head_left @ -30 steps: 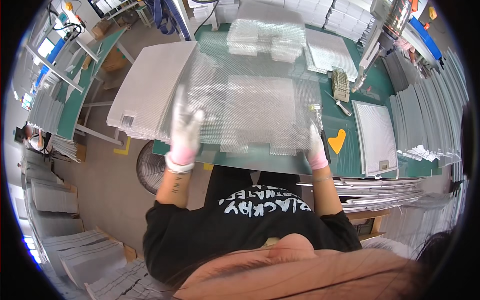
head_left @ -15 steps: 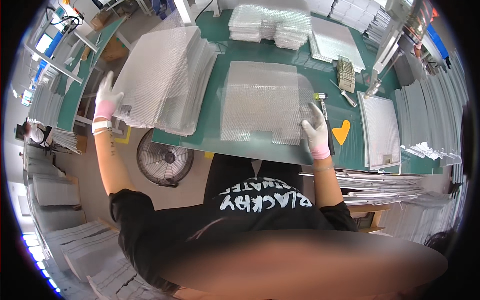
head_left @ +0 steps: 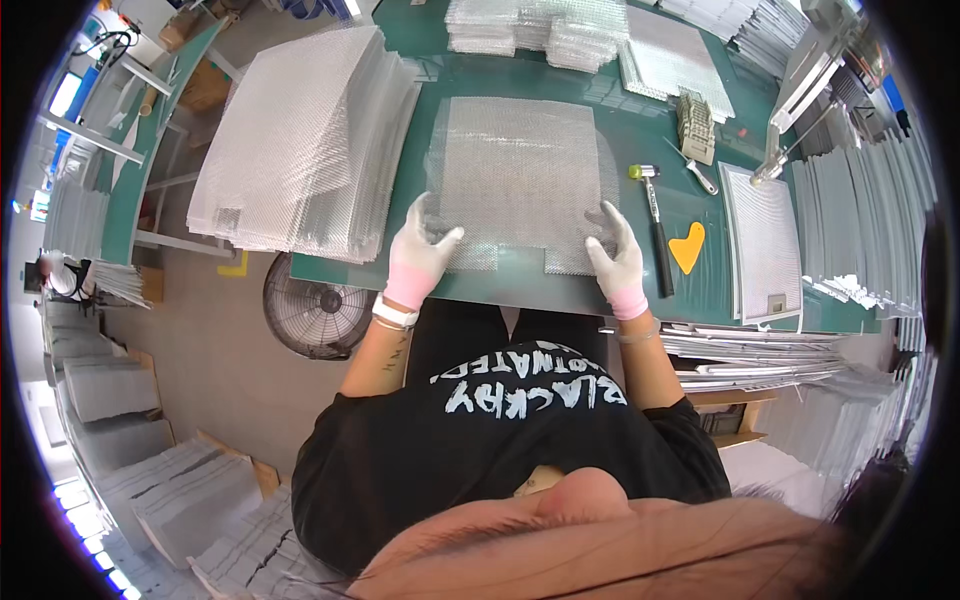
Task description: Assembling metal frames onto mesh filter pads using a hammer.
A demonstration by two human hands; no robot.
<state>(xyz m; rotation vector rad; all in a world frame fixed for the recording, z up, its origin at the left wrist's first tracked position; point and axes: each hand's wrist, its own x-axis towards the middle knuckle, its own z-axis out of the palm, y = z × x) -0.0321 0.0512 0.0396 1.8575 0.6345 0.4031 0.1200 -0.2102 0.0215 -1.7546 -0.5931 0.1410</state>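
A silvery mesh sheet with a notch in its near edge lies flat on the green table; other mesh edges show beneath it. My left hand, in a white and pink glove, is by its near left corner with thumb and fingers apart. At the near right corner, my gloved right hand is likewise spread. Whether the fingertips touch the mesh, I cannot tell. Beyond my left hand rises a tall, slightly fanned stack of mesh sheets.
Right of my right hand lie a hammer, a yellow heart-shaped scraper and a white-handled tool. A framed mesh panel lies beyond them. Notched mesh piles stand at the back. A floor fan is below the table's left edge.
My left hand has left the side of the tall stack and come right, to the mesh sheet's near left corner. My right hand has shifted slightly at the right corner. The view has shifted a little.
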